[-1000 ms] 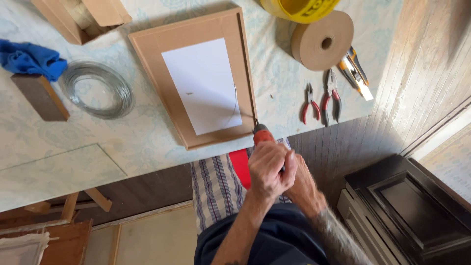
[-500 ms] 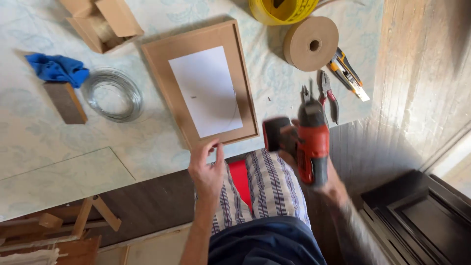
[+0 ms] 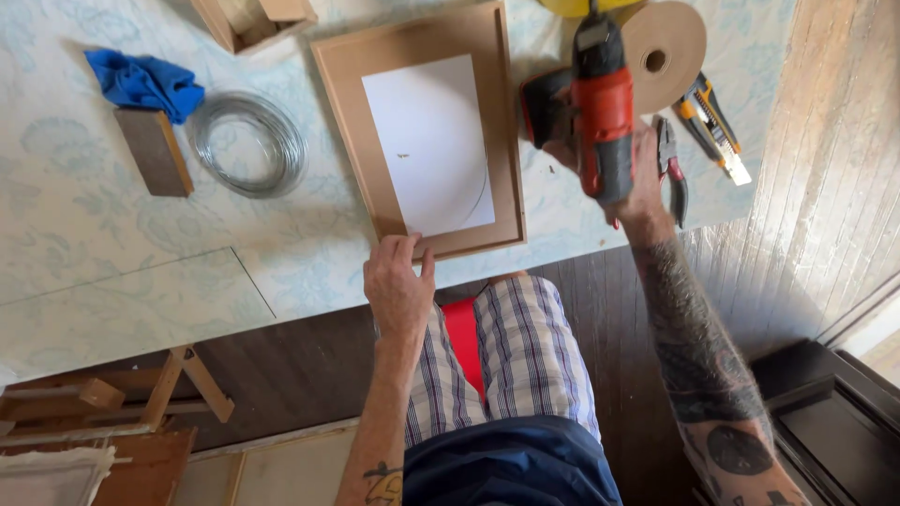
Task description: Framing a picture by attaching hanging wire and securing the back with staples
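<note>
Drill [image 3: 600, 103] in right hand [image 3: 637, 178], seemingly aloft

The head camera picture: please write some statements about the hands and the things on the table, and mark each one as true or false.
1. The right hand holds a red and black power drill. True.
2. The left hand rests on the coil of wire. False: it touches the near edge of the brown picture frame.
3. A blue cloth lies beside a wooden block. True.
4. The roll of brown tape stands on the floor. False: it lies on the table.
</note>
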